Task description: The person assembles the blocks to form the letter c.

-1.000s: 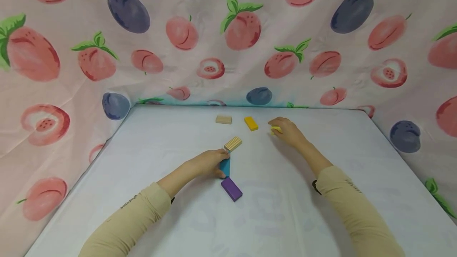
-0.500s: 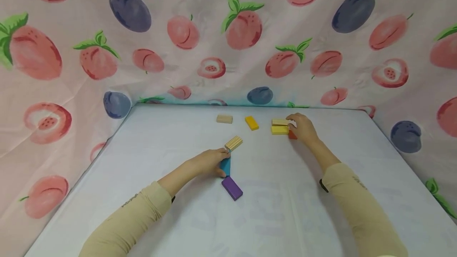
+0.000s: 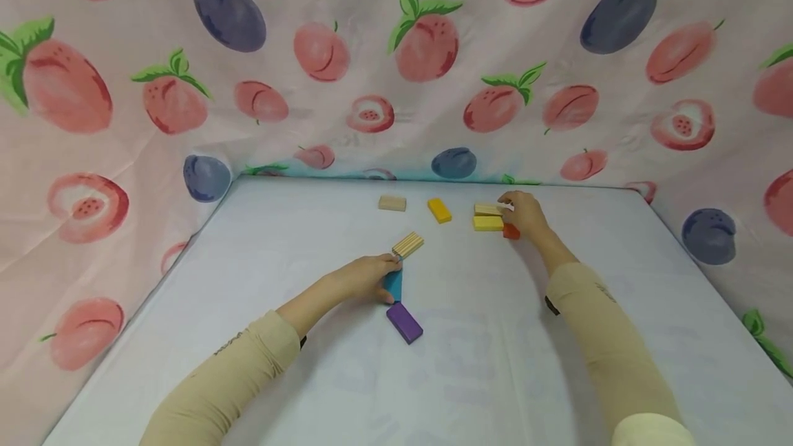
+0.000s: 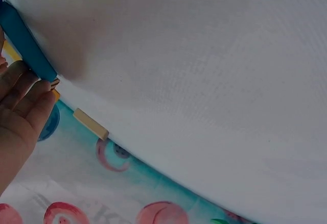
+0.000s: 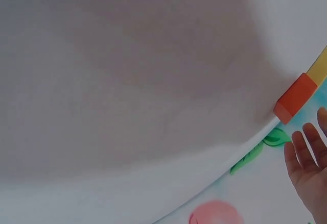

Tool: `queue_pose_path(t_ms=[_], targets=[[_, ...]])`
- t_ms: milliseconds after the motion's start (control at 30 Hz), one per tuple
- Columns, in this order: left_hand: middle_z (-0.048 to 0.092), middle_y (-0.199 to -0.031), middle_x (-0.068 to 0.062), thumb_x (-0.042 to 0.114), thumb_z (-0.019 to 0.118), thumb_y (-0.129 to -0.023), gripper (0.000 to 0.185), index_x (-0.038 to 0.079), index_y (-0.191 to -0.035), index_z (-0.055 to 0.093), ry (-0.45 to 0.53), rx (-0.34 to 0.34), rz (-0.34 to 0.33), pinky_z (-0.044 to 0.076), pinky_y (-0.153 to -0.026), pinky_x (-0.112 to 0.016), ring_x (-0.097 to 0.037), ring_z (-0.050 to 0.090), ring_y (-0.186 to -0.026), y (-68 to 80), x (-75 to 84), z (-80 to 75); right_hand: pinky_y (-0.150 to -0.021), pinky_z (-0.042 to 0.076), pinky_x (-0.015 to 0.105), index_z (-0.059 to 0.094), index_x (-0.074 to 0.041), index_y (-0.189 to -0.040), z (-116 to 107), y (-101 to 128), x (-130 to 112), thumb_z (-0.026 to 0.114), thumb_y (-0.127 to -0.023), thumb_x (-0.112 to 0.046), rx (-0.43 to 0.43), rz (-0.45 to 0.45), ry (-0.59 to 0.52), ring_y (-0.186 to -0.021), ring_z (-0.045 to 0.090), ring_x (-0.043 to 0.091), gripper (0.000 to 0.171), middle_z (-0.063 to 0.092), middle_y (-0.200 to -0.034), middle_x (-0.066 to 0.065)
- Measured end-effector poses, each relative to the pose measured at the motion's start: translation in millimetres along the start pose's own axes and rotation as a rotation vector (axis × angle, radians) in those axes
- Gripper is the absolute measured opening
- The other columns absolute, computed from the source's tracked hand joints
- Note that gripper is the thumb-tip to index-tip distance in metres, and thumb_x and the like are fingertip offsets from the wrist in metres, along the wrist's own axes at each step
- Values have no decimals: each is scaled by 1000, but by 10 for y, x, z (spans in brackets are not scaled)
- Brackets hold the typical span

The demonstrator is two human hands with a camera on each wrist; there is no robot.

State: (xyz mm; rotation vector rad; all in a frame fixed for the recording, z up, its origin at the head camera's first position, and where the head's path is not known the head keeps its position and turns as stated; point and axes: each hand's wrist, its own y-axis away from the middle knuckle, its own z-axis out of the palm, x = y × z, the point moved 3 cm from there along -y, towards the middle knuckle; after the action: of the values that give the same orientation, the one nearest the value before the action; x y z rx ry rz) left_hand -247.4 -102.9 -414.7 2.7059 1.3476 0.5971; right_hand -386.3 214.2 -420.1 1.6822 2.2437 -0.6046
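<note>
The blue block (image 3: 392, 284) lies near the middle of the white table (image 3: 260, 274), and the left hand (image 3: 364, 279) rests against its left side, fingers curled round it — the left wrist view shows the fingertips (image 4: 30, 89) lying along the block's edge. Just beyond the blue block lies a ribbed wooden block (image 3: 408, 244), and just nearer the person a purple block (image 3: 405, 323). Well beyond and to the right of the blue block, the right hand (image 3: 526, 213) touches the end of a pale wooden block (image 3: 487, 209) with its fingertips; whether it pinches the block cannot be told. A yellow block (image 3: 488, 223) lies beside the pale one, with an orange-red block (image 3: 511, 230) at its end — under the hand. Farther left sit an orange-yellow block (image 3: 439, 210) and a plain wooden block (image 3: 392, 203).
</note>
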Motion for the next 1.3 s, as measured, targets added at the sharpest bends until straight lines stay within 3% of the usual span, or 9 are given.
queue_pose_path(t_ms=[500,933,967,1133,1200,1300], targets=[[37,-149,-15,31,71,-83,69,2,-139,44,0,-7,-25,34,-113,-40,-29,37,-137,28,-43,-3,-104,38,54,54,6,-126,124,-262,-102,56,-94,-18,-186,37,52,-123,45,44,40,51,-130,30],[38,-148,-16,30,70,-84,68,1,-139,44,2,-10,-12,35,-111,-40,-30,39,-136,32,-21,-22,-108,35,53,53,8,-125,196,-347,-159,54,-94,-17,-285,84,75,-124,43,45,40,46,-135,31],[38,-148,-16,30,70,-84,68,1,-139,44,3,-10,-10,36,-111,-40,-30,39,-136,28,-17,-22,-108,35,51,55,5,-125,239,-391,-83,54,-95,-18,-282,75,74,-125,44,43,39,48,-135,28],[37,-149,-16,30,70,-84,68,1,-140,43,-1,-17,-13,35,-112,-40,-30,38,-137,17,11,-21,-99,41,51,63,-8,-118,1000,-1098,1112,63,-90,-39,-192,38,112,-116,51,39,42,58,-126,20],[36,-149,-16,30,70,-84,68,2,-140,43,5,-16,-19,34,-112,-40,-30,37,-137,21,17,-17,-94,44,49,64,-9,-116,1097,-1165,1248,65,-87,-43,-160,22,123,-112,53,39,45,60,-122,19],[36,-149,-16,30,70,-84,69,1,-140,43,22,-13,-23,34,-112,-40,-31,37,-137,31,18,1,-95,45,49,60,-2,-122,767,-824,688,63,-90,-34,-196,64,118,-113,52,41,44,56,-124,25]])
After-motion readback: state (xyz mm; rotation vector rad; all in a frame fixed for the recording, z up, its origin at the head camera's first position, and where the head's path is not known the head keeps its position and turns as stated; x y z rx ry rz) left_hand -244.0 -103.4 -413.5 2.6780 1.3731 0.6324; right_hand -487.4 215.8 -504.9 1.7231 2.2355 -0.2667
